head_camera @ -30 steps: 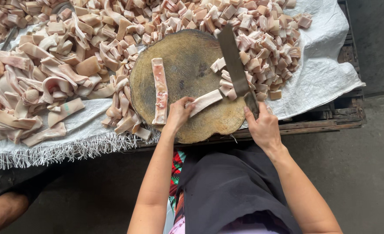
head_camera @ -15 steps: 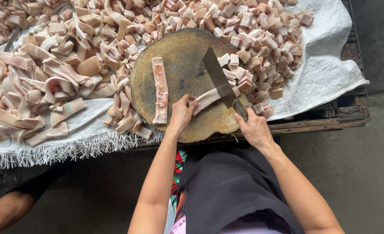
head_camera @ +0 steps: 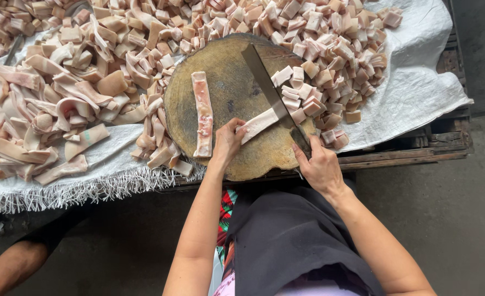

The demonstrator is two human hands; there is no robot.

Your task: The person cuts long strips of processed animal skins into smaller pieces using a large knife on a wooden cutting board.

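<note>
Where the strip of pork skin point(head_camera: 257, 125) lies across the near right part of the round wooden chopping block point(head_camera: 228, 93), I see my left hand point(head_camera: 227, 141) pinning its near end down with curled fingers, and the cleaver point(head_camera: 270, 90) blade crossing its far end at a slant. My right hand point(head_camera: 320, 167) is wrapped tight around the cleaver's dark handle at the block's near right edge. A second, longer strip point(head_camera: 202, 115) lies by itself on the left half of the block, apart from my left hand. Small cut cubes point(head_camera: 300, 98) sit just right of the blade and spill into a big pile point(head_camera: 330, 49) on the white woven sack point(head_camera: 417, 93) that covers the desk. Left of the block, uncut strips point(head_camera: 50, 115) are heaped on the same sack. Another person's bare arm point(head_camera: 12, 268) shows at the lower left, well apart from my hands.
</note>
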